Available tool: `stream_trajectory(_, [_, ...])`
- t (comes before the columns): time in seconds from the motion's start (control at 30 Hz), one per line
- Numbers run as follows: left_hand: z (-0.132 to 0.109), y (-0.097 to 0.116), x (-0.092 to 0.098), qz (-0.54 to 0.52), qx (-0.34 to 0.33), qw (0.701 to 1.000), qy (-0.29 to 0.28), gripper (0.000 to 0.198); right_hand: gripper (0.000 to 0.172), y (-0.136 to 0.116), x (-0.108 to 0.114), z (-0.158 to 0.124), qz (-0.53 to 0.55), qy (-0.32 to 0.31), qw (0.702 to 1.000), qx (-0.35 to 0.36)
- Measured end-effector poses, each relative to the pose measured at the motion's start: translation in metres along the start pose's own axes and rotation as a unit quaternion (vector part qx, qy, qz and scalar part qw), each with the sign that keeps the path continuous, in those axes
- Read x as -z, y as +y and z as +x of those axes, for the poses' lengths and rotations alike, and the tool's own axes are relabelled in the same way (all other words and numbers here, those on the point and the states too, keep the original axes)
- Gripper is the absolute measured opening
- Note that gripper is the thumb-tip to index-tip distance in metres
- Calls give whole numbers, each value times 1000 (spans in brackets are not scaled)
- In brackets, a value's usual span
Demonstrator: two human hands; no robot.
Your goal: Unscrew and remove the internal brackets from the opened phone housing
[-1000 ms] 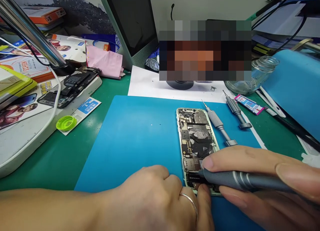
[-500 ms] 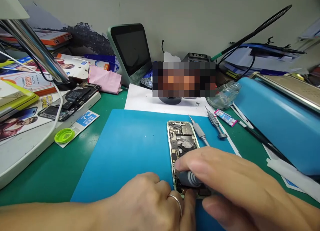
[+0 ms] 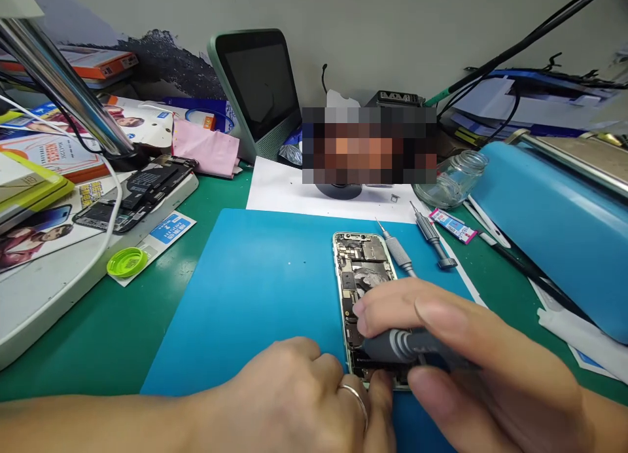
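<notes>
An opened phone (image 3: pixel 347 309), its circuit boards bare, lies on the blue mat (image 3: pixel 255 276). My left hand (image 3: pixel 304 400), fingers curled and a ring on one, holds the phone's lower end, a fingertip pressed onto the bottom edge. Over the phone's lower half, my right hand (image 3: pixel 481 348) is closed around a dark grey screwdriver-like tool (image 3: pixel 387 345) with light rings. The tool lies tilted nearly level; its far end is hidden in the hand. Two grey precision screwdrivers, one thin (image 3: pixel 398 253) and one thicker (image 3: pixel 434 240), rest just beyond my right hand.
Left of the mat are a white board (image 3: pixel 59 302) bearing another opened phone part (image 3: pixel 142 191), and a green lid (image 3: pixel 126 262). A tablet-like screen (image 3: pixel 262 80) stands behind. To the right are a glass jar (image 3: pixel 456 178), a small packet (image 3: pixel 454 226) and a blue case (image 3: pixel 549 237).
My right hand has drawn back slightly to the right, and more of the grey tool shows, now tilted flatter. My left hand stays on the phone. The view has shifted a little.
</notes>
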State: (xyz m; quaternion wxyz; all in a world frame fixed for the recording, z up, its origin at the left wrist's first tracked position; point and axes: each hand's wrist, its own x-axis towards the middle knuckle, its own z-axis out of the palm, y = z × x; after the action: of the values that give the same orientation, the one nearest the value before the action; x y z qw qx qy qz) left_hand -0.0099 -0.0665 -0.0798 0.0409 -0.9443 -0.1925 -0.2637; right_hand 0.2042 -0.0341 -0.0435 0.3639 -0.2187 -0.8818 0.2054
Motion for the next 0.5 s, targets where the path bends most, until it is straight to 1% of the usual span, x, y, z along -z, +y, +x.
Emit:
stream_trajectory(0.07, [3, 2, -1, -3, 12, 1000, 9, 21, 79, 3, -1, 1, -6, -7, 999, 31])
stream_trajectory(0.17, [5, 4, -3, -25, 24, 999, 32, 23, 82, 5, -1, 4, -11, -31, 998, 59])
stream_trajectory(0.27, [5, 5, -4, -28, 27, 998, 50, 21, 71, 7, 0, 7, 3, -40, 996, 73])
stream_trajectory(0.37, [4, 6, -2, -32, 31, 998, 36, 20, 56, 9, -1, 8, 23, -33, 997, 70])
stream_trajectory(0.43, [3, 6, -1, -44, 34, 998, 23, 20, 53, 8, -1, 8, 29, -24, 996, 78])
stream_trajectory(0.5, [2, 6, 1, -56, 35, 998, 14, 21, 55, 8, -2, 8, 28, -21, 995, 94])
